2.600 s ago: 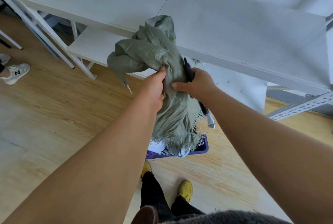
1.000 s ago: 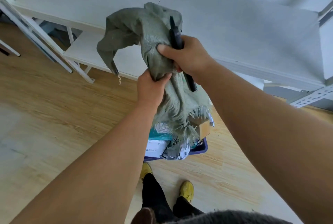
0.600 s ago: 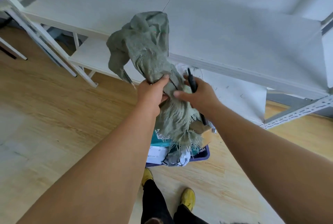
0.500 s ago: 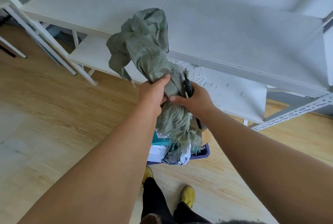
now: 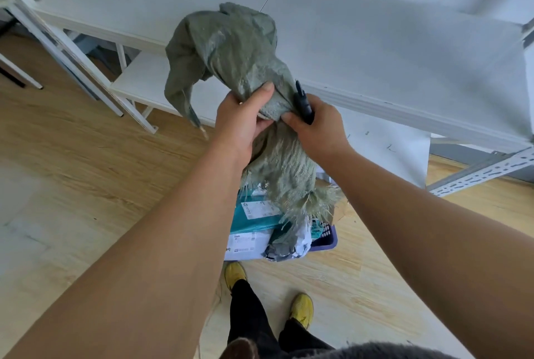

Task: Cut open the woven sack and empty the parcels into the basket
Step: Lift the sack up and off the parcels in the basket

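**Hanging limp, a frayed sack over the basket**

Both hands bunch the grey-green woven sack (image 5: 231, 49) mid-air, frayed mouth down over the purple basket (image 5: 328, 238) of parcels (image 5: 254, 214). The left hand (image 5: 242, 121) curls around its crumpled waist; the right hand (image 5: 318, 127) pinches cloth while also clasping a black cutter (image 5: 303, 101).

Shelf edge (image 5: 404, 104) sits right behind both hands, so it's tight going forward. Basket (image 5: 329, 238) below is heaped with parcels (image 5: 254, 214). Bare wood floor (image 5: 86, 162) is wide open to the left.
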